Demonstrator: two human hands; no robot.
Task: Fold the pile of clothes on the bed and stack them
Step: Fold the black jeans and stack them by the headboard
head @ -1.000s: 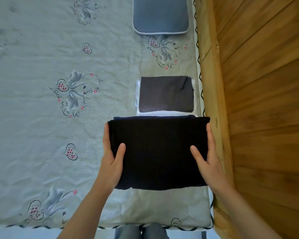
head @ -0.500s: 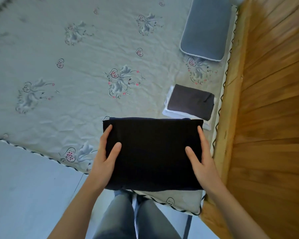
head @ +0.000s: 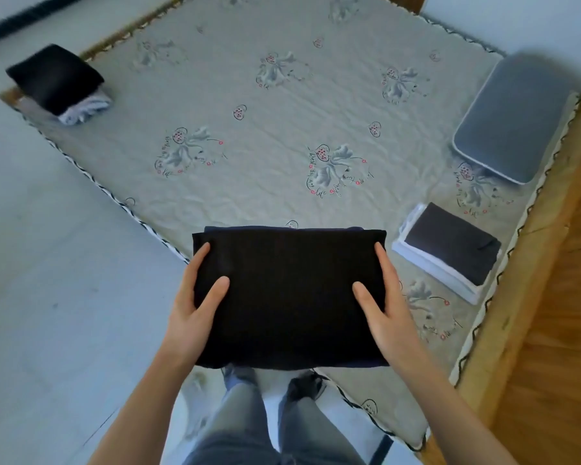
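Left hand (head: 195, 297), right hand (head: 383, 297) grip folded black garment (head: 289, 297) above bed (head: 282, 105) edge.

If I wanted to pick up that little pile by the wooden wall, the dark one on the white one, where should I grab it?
Probably slide flat hands under the white bottom garment from its two short ends, thumbs pressing on the dark folded garment. The pile lies flat on the bed, so lifting from underneath should keep both layers together.

head cam | looks steeply down, close over hands (head: 198, 297) | bed (head: 282, 105) ahead
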